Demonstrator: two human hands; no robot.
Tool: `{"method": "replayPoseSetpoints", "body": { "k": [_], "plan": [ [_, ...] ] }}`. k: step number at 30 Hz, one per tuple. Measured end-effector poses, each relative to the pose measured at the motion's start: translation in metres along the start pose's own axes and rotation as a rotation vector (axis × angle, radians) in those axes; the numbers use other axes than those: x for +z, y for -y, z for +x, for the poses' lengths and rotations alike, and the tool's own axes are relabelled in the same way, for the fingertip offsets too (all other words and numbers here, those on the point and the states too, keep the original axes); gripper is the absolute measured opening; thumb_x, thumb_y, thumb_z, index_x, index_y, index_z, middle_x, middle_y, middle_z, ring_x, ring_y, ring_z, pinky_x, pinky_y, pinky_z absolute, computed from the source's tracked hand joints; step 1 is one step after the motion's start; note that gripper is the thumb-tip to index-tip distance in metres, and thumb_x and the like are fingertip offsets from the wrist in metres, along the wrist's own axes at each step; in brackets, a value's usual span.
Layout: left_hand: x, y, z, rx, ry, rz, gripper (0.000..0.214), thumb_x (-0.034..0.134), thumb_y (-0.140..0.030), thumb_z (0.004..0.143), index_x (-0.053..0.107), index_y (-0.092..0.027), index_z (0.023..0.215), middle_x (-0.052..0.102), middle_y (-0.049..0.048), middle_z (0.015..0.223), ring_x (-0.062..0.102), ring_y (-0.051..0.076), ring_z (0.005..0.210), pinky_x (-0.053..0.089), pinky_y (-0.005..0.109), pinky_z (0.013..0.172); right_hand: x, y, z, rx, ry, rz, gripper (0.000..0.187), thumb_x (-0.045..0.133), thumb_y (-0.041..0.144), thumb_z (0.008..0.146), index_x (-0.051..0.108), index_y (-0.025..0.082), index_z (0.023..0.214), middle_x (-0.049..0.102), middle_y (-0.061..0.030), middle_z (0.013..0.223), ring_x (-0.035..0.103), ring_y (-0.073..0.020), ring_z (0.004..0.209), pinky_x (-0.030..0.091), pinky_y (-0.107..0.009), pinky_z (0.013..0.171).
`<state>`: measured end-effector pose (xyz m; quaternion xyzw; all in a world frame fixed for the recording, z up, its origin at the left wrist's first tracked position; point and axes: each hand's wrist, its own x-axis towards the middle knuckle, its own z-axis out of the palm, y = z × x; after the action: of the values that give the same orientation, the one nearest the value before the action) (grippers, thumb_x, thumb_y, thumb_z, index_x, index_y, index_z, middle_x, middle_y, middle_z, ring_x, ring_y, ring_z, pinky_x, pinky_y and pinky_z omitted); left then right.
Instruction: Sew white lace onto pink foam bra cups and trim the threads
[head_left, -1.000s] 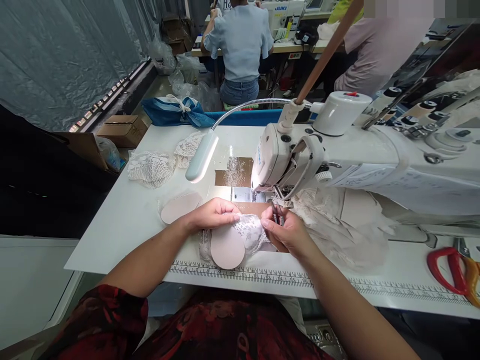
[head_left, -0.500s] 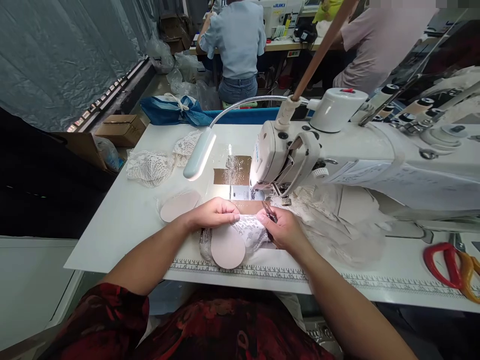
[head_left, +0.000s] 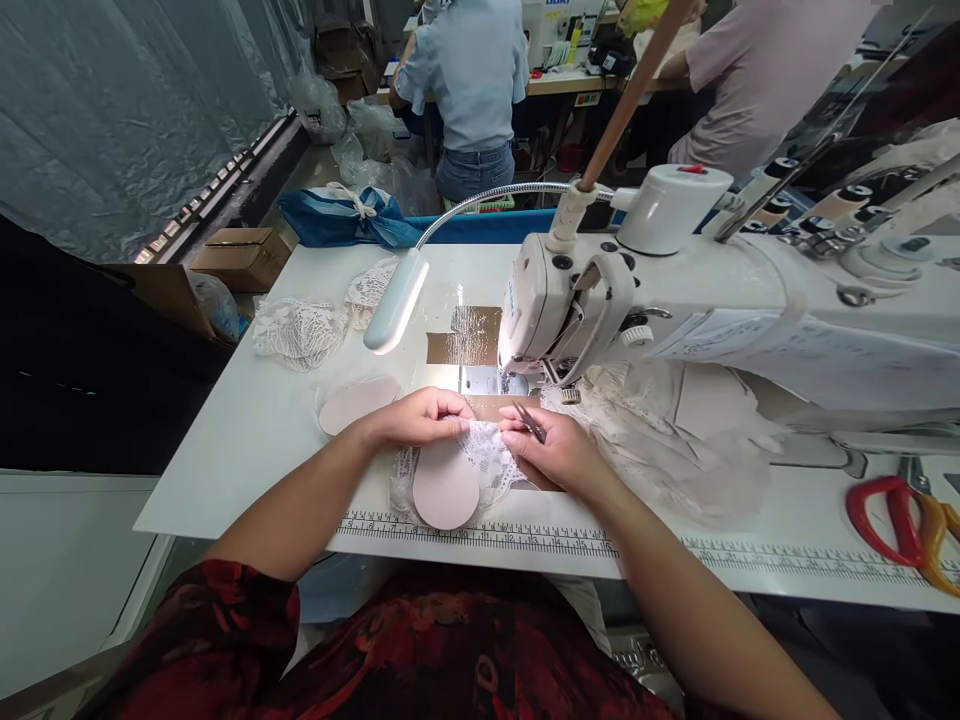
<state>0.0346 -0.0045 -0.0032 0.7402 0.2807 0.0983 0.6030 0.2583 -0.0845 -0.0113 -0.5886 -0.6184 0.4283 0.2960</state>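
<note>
My left hand [head_left: 426, 416] pinches the top edge of a white lace piece [head_left: 492, 456] between thumb and fingers. A pale, rounded bra-cup pad [head_left: 446, 488] lies against the lace, below that hand. In my right hand [head_left: 564, 452] is a small pair of dark thread snips [head_left: 531, 422], its tips pointing up and left. The fingertips of this hand are at the lace's right end; whether they also grip it is not clear. Both hands are just in front of the needle area of a white sewing machine [head_left: 536, 300].
White lace pieces [head_left: 300, 333] and another pale pad [head_left: 358, 402] lie to the left. A heap of sheer lace fabric [head_left: 667, 440] sits right of my hands. Red-and-orange-handled scissors [head_left: 889, 520] rest at far right. A lamp [head_left: 397, 300] hangs over the table; a ruler strip [head_left: 480, 536] runs along its front.
The lace and pad have shifted slightly left with my left hand. My right hand has also moved a little left, and the snips have turned in its fingers.
</note>
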Motion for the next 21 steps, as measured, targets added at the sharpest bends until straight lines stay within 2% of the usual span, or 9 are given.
{"method": "replayPoseSetpoints", "body": {
  "k": [3,6,9,13,15,18,21],
  "plan": [
    [0.003,-0.007,0.001,0.03,0.022,0.052,0.029,0.063,-0.036,0.082,0.064,-0.011,0.097,0.063,0.0064,0.092,0.056,0.014,0.077,0.044,0.022,0.066,0.002,0.006,-0.002,-0.035,0.059,-0.102,0.019,0.056,0.035,0.079,0.068,0.02,0.077,0.064,0.0005,0.07,0.056,-0.0156,0.066,0.04,-0.026,0.061],
    [0.013,-0.016,0.003,0.037,-0.041,0.178,0.034,0.065,-0.04,0.081,0.064,-0.014,0.101,0.066,0.0055,0.091,0.058,0.013,0.075,0.043,0.021,0.061,0.004,0.008,-0.004,-0.06,0.067,-0.118,0.021,0.054,0.034,0.08,0.066,0.019,0.072,0.059,0.0029,0.062,0.048,-0.0127,0.059,0.034,-0.024,0.055],
    [0.025,-0.019,0.006,0.084,-0.108,0.305,0.027,0.056,-0.038,0.088,0.066,-0.014,0.097,0.068,0.0058,0.088,0.06,0.015,0.077,0.044,0.023,0.065,0.006,0.008,-0.003,-0.082,0.062,-0.096,0.023,0.055,0.034,0.079,0.06,0.019,0.063,0.053,0.0039,0.058,0.044,-0.0115,0.057,0.031,-0.024,0.053],
    [0.031,-0.014,0.011,0.226,-0.191,0.533,0.02,0.049,-0.029,0.091,0.063,-0.015,0.088,0.067,0.0062,0.086,0.058,0.015,0.077,0.043,0.025,0.071,0.006,0.005,-0.002,-0.07,0.05,-0.051,0.024,0.054,0.034,0.079,0.051,0.02,0.06,0.042,0.0054,0.055,0.037,-0.0104,0.055,0.029,-0.023,0.052],
    [0.029,-0.011,0.013,0.268,-0.259,0.609,0.02,0.047,-0.028,0.092,0.06,-0.016,0.083,0.064,0.0056,0.081,0.056,0.015,0.074,0.041,0.025,0.07,0.004,0.004,-0.002,-0.058,0.063,-0.032,0.023,0.053,0.034,0.08,0.051,0.02,0.062,0.043,0.0051,0.056,0.038,-0.0106,0.055,0.029,-0.023,0.053],
    [0.024,-0.006,0.012,0.25,-0.354,0.606,0.023,0.045,-0.03,0.092,0.055,-0.016,0.076,0.057,0.0025,0.071,0.05,0.013,0.066,0.038,0.024,0.062,-0.001,0.001,-0.007,-0.032,0.094,-0.03,0.021,0.052,0.034,0.08,0.054,0.02,0.065,0.048,0.0045,0.059,0.041,-0.0112,0.056,0.031,-0.024,0.054],
    [0.021,-0.002,0.012,0.222,-0.371,0.552,0.023,0.046,-0.029,0.091,0.054,-0.016,0.074,0.053,0.0005,0.068,0.048,0.012,0.062,0.036,0.023,0.06,-0.008,0.0,-0.019,0.025,0.186,-0.062,0.025,0.052,0.036,0.082,0.055,0.019,0.064,0.054,0.0035,0.059,0.044,-0.0115,0.055,0.032,-0.024,0.053]
  ]
}}
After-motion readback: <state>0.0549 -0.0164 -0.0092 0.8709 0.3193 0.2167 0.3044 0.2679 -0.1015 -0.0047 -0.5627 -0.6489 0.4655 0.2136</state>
